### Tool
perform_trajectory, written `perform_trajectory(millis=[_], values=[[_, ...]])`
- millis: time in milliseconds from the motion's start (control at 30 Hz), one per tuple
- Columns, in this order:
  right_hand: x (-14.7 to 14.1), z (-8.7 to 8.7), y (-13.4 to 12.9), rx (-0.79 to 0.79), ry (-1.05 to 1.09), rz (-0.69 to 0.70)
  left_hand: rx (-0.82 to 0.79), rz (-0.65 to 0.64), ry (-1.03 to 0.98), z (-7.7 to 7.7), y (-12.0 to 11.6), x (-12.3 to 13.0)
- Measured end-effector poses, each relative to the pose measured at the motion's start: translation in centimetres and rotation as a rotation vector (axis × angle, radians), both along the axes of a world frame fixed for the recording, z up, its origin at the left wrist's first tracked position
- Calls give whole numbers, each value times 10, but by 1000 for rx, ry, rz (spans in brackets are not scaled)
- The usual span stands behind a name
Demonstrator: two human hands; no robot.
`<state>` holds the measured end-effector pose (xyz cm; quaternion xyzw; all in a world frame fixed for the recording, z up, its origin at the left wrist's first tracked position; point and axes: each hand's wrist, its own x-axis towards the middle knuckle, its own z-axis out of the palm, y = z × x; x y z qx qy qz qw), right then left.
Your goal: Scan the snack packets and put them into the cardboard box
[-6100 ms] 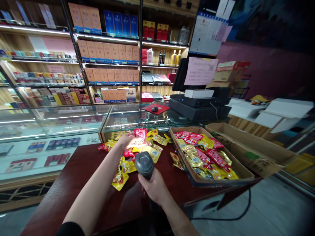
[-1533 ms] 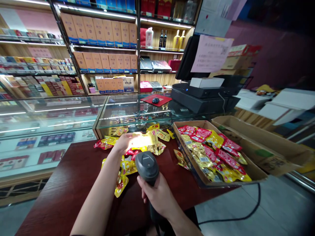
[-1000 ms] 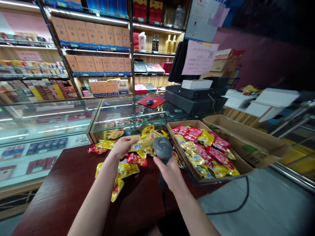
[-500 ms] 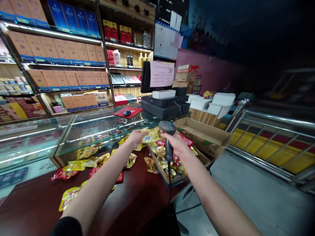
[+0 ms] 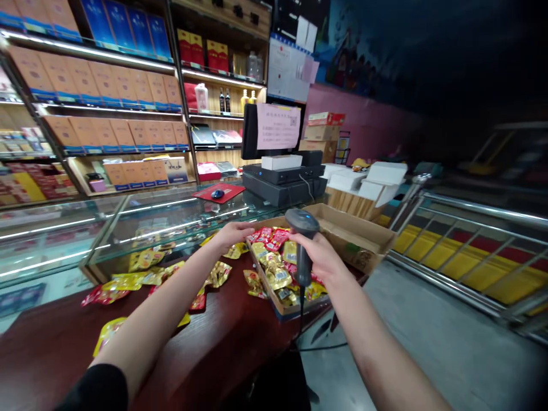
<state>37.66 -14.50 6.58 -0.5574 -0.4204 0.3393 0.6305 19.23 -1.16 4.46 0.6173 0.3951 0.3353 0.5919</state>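
My right hand (image 5: 323, 254) is wrapped round the handle of a dark barcode scanner (image 5: 303, 265), its head tilted up and its cable hanging down. The scanner stands over a shallow cardboard box (image 5: 278, 311) full of red and yellow snack packets (image 5: 274, 268). At the box's far left corner is my left hand (image 5: 233, 235), fingers stretched towards the packets, with nothing visible in them. More yellow and red packets (image 5: 128, 281) lie on the dark red counter (image 5: 214, 354), partly hidden by my left forearm. A single gold packet (image 5: 254, 283) lies against the box's left side.
A larger open cardboard box (image 5: 355, 225) stands behind the scanner. Beyond the glass display case (image 5: 171, 228) are a monitor (image 5: 252, 134), a mouse (image 5: 217, 194) on a red mat and shelves of boxed goods. A metal railing (image 5: 462, 257) runs along the right.
The yellow packet that was in my left hand is gone from its fingers. The scanner is now slightly further right. Red packets show at the box's far end.
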Motion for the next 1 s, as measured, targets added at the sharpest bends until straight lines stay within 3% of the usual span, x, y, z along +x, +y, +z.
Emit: perform_trajectory(millis=[133,233,333,433,567,733,867,1000], values=[[-60,-14,8,-68,126,257,69,28,105,-18,-13,-83],[-108,-34,18,-139,196,387,137,92,205,-29,-31,-139],[-150,-60,26,-187,228,487,221,209,341,-39,-50,-180],[-178,-82,27,-266,227,545,258,304,427,-51,-64,-205],[-191,-101,25,-327,197,526,347,399,384,-72,-78,-214],[-181,-113,31,-315,149,374,453,406,446,-91,-84,-197],[-175,-113,42,-272,54,310,460,377,514,-102,-72,-174],[-172,-112,60,-309,12,292,388,425,645,-109,-53,-157]])
